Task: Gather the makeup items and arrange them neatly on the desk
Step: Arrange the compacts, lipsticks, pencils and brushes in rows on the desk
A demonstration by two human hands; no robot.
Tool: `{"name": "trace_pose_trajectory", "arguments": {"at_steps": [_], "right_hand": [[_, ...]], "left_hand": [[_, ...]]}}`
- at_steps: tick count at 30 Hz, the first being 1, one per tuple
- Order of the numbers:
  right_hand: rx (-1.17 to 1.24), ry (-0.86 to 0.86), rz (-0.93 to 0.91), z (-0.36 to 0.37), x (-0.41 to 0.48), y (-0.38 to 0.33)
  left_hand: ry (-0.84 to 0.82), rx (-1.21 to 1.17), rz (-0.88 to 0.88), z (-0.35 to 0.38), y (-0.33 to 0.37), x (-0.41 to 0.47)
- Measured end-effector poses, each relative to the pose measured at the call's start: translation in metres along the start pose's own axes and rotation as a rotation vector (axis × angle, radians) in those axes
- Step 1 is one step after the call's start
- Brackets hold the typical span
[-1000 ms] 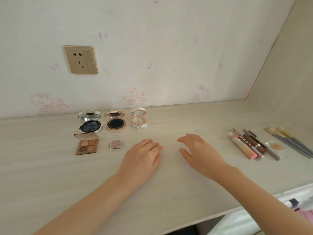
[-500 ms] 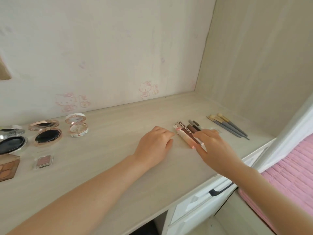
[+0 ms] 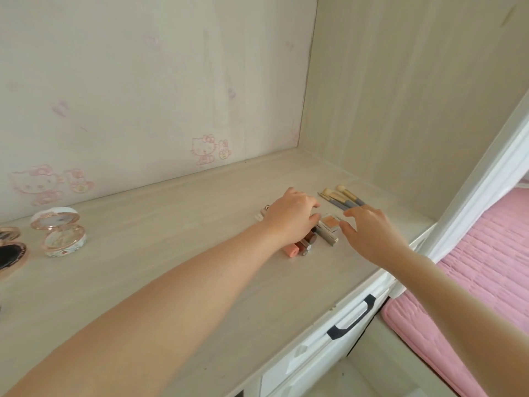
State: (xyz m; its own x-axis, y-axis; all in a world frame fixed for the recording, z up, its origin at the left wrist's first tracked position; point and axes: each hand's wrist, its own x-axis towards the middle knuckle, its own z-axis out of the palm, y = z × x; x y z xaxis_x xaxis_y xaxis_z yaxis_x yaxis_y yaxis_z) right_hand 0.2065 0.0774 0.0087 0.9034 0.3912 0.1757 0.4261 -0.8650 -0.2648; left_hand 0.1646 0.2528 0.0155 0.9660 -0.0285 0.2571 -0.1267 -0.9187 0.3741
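Observation:
Several lip tubes (image 3: 297, 249) lie side by side on the pale wooden desk (image 3: 200, 282), their pink and brown ends pointing toward me. My left hand (image 3: 292, 219) lies over them, fingers bent down and thumb against the right side of the bunch. A grey tube (image 3: 329, 239) and a small orange pan (image 3: 332, 222) sit just right of that hand. My right hand (image 3: 369, 233) hovers beside the pan with fingers spread, holding nothing. Makeup brushes (image 3: 343, 197) lie behind it. An open white compact (image 3: 61, 233) stands far left.
A rose-gold compact (image 3: 11, 250) is cut off by the left edge. The desk ends at a side wall (image 3: 400, 110) on the right. Below the front edge is a white drawer with a dark handle (image 3: 352, 319). A pink bed cover (image 3: 472, 282) lies to the right.
My view has swung further right. My left hand moved from beside the lip tubes onto them. My right hand shifted right, off the tubes, to beside the orange pan.

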Motion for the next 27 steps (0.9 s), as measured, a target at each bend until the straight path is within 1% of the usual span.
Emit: {"name": "trace_pose_trajectory", "arguments": {"at_steps": [6, 9, 13, 17, 22, 24, 27], "right_hand": [[-0.04, -0.041, 0.028, 0.008, 0.009, -0.001], [-0.039, -0.057, 0.032, 0.014, 0.015, 0.005], [-0.001, -0.063, 0.04, 0.017, 0.017, 0.007], [0.117, -0.018, 0.095, 0.013, 0.012, 0.003], [0.266, 0.061, 0.121, 0.007, 0.002, 0.001], [0.348, 0.122, 0.109, 0.004, -0.001, 0.002], [0.397, 0.21, 0.091, -0.003, -0.005, 0.001]], "left_hand": [[-0.209, 0.027, -0.081, 0.009, 0.002, 0.021], [-0.257, 0.001, -0.122, 0.012, 0.004, 0.026], [-0.242, -0.051, -0.12, 0.013, 0.005, 0.029], [-0.182, -0.152, -0.126, 0.013, 0.011, 0.026], [-0.112, -0.23, -0.114, 0.007, 0.019, 0.016], [-0.082, -0.284, -0.1, 0.006, 0.023, 0.012], [0.002, -0.328, -0.046, 0.006, 0.026, 0.007]]}}
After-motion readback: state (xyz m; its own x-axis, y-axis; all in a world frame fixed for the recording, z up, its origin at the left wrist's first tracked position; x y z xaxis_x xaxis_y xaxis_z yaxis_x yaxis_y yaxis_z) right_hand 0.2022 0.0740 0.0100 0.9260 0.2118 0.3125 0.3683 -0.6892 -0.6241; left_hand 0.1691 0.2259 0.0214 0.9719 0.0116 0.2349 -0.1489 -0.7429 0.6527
